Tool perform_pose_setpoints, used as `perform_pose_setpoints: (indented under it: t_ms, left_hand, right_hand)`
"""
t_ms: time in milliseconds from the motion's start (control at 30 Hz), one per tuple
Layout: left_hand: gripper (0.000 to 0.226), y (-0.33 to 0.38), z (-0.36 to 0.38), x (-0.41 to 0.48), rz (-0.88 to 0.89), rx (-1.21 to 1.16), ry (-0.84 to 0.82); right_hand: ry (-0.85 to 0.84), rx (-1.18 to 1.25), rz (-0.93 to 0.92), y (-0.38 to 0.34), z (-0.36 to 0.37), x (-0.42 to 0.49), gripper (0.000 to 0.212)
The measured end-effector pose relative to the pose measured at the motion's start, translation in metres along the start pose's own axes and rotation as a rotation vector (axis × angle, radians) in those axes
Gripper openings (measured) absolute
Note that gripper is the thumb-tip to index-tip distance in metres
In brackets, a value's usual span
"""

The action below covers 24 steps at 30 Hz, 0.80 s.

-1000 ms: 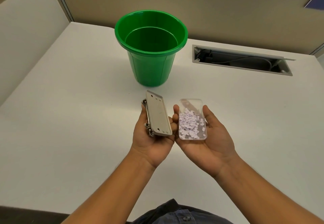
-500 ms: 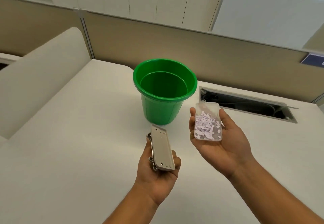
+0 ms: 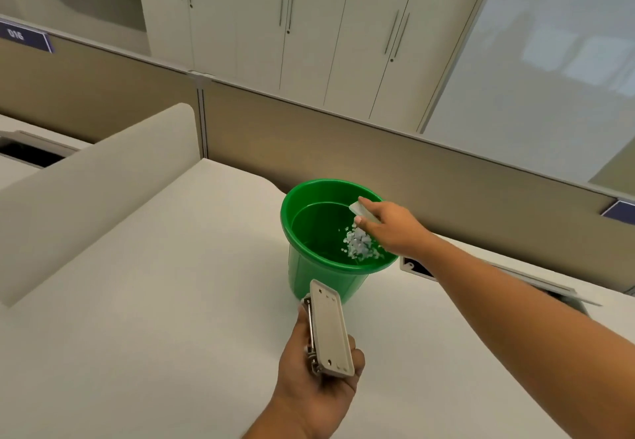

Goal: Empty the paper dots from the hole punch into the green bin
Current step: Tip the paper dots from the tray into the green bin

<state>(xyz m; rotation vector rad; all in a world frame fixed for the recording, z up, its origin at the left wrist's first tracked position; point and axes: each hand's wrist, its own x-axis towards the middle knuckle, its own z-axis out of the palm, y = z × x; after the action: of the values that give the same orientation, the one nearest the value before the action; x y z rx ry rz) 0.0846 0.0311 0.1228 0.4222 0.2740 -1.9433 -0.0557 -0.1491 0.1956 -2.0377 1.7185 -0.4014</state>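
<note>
The green bin (image 3: pixel 311 275) stands upright on the white desk (image 3: pixel 154 301). My right hand (image 3: pixel 391 225) is over the bin's mouth, gripping the clear dot tray (image 3: pixel 360 209), which is tipped over. A cluster of pale paper dots (image 3: pixel 359 244) falls from it inside the rim. My left hand (image 3: pixel 319 380) holds the metal hole punch (image 3: pixel 330 332) near the desk's front, its flat beige base turned up, just in front of the bin.
A cable slot (image 3: pixel 417 268) is cut into the desk right of the bin, partly behind my right arm. A cream divider (image 3: pixel 92 184) runs along the left, a tan partition (image 3: pixel 446 177) behind the bin.
My right hand has gone forward over the bin and turned the tray over, so the dots now spill out. The left hand with the punch stays low. The camera has tilted up.
</note>
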Motion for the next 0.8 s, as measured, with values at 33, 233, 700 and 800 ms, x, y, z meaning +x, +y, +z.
perform_pose_setpoints:
  t_ms: [33,233,700,800]
  left_hand:
    - [0.04,0.001,-0.001,0.002,-0.001,0.0,0.007]
    - [0.043,0.005,-0.012,0.01,-0.008,-0.018,0.033]
    - [0.041,0.001,-0.015,0.013,0.024,0.043,0.043]
    - [0.044,-0.001,-0.017,0.012,0.019,0.064,0.058]
  right_hand:
    - [-0.048,-0.158,-0.013,0.002,0.003,0.006,0.057]
    - [-0.043,-0.23,-0.128,-0.002,0.006,0.023,0.058]
    - [0.077,0.193,-0.133,-0.002,0.001,0.013,0.06]
    - [0.076,0.047,-0.147,0.003,0.006,0.01,0.067]
